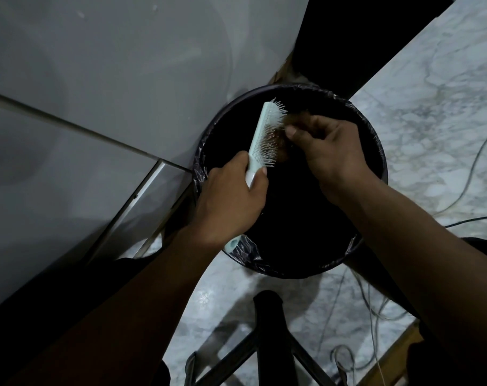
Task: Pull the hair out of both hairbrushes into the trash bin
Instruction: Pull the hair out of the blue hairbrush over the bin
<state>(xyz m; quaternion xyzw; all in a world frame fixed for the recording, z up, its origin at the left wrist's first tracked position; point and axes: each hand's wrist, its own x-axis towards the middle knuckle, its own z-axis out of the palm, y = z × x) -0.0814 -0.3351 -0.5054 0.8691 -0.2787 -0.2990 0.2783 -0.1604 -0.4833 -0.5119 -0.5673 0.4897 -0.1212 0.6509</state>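
your left hand [231,201] has its grip wrapped tight around the handle of the pale green hairbrush [264,135], holding it tilted above the open trash bin [376,151]. your right hand [331,151] pinches a brown clump of hair [278,137] caught in the bristles. the bin has a black liner [245,249] folded over its rim; its inside is too dark to tell the contents. it stands on the marble floor [431,107].

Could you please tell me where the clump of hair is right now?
In the head view, the hair sits in the bristles of the hairbrush, pinched by the right hand, directly above the open trash bin.
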